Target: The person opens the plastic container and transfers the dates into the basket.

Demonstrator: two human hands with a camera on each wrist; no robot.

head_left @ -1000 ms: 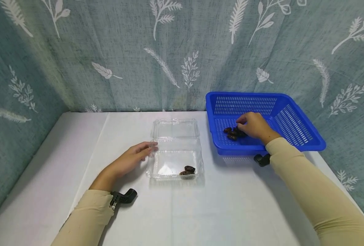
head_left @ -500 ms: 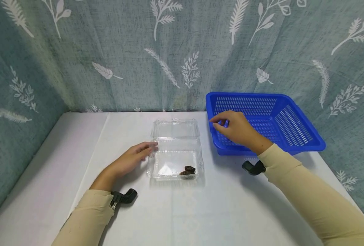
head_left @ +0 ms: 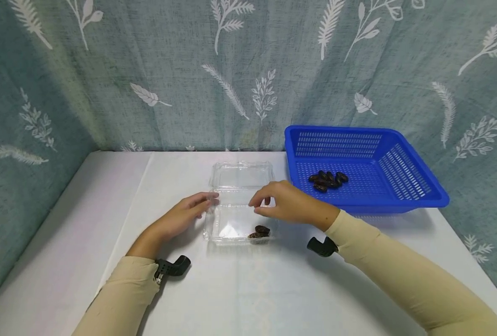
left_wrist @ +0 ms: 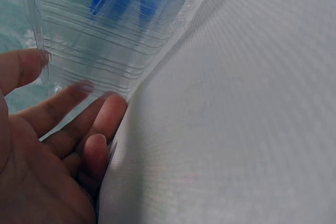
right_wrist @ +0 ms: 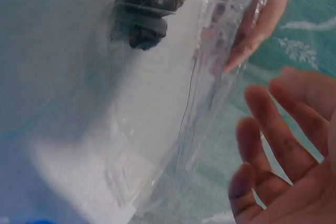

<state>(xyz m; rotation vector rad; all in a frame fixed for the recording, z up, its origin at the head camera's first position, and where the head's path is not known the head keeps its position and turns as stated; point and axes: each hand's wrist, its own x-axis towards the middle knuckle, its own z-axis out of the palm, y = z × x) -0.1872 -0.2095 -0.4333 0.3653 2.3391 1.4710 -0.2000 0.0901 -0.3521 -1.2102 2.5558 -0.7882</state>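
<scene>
On the white table stands a clear plastic clamshell box (head_left: pixel 233 219), its lid (head_left: pixel 241 175) folded back. Two dark brown dates (head_left: pixel 262 229) lie in its front right corner. The left hand (head_left: pixel 181 214) touches the box's left side, and in the left wrist view its fingertips (left_wrist: pixel 84 86) rest against the ridged wall. Over the box's right part hovers the right hand (head_left: pixel 288 203), thumb and index finger apart. Nothing shows between its loosely bent fingers (right_wrist: pixel 257 98) in the right wrist view.
A blue perforated basket (head_left: pixel 435 198) stands at the back right, with several dates (head_left: pixel 330 181) grouped in its left part. A leaf-patterned green curtain (head_left: pixel 181 84) hangs directly behind the table (head_left: pixel 240 289). Both forearms wear black wrist devices.
The right hand has moved left and toward the front, out of the blue basket to above the clear box. The dates in the basket now show. The left hand stays at the box.
</scene>
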